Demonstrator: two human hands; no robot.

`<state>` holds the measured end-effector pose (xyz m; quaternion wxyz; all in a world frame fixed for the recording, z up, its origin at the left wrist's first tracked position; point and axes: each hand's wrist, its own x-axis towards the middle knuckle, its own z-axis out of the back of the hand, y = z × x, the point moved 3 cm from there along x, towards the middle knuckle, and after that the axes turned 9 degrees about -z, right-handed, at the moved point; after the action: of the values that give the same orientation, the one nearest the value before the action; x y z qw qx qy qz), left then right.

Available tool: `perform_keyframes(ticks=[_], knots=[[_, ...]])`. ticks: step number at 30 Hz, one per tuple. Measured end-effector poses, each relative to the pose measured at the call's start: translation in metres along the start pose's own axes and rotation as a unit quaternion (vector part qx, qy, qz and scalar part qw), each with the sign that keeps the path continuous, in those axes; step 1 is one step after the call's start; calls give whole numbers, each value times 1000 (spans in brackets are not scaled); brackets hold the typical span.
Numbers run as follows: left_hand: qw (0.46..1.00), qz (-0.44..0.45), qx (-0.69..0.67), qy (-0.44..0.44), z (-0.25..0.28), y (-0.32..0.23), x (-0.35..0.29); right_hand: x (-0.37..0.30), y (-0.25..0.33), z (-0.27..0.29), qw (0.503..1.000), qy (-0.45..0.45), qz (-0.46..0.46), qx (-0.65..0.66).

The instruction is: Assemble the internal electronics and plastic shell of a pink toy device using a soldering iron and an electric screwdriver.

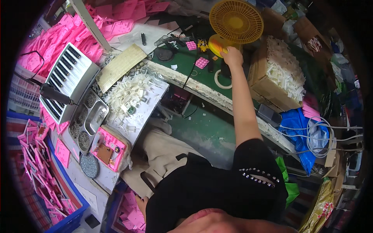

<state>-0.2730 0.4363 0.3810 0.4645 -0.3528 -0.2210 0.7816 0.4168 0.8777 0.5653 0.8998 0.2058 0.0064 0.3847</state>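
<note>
- The left hand [142,202] hangs low beside the person's hip, just above a bin of pink plastic parts [132,215]; its grip is mostly hidden by the black top, so whether it is open or closed cannot be told.
- A pink fixture [110,149] sits on the near edge of the counter [151,103], up and to the left of that hand, likely parked within easy reach, with a metal compartment tray [88,118] just beyond it.
- A heap of small white plastic pieces [130,95] spreads over the counter past the tray.
- The right hand [232,56] stretches far forward, arm fully extended, its grip curled loosely against the base of a yellow desk fan [236,21]; the fingers touch the fan's stand [218,43] without visibly clasping it.
- Right of this grip, a cardboard box [268,87] brims with white parts; left of it lie small pink keypads [201,62] on the green mat.
</note>
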Motion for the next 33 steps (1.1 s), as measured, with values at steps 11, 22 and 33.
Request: perform_keyframes(ticks=[11,22,33], knots=[[999,-13,45,-26,-2,5,2,48,14,-65,986,92,-2,-141],[998,-47,45,-7,-2,-21,25,34,41,-78,990,66,24,-120],[983,44,-176,-40,-5,99,44,-29,34,-26,991,28,130,7]])
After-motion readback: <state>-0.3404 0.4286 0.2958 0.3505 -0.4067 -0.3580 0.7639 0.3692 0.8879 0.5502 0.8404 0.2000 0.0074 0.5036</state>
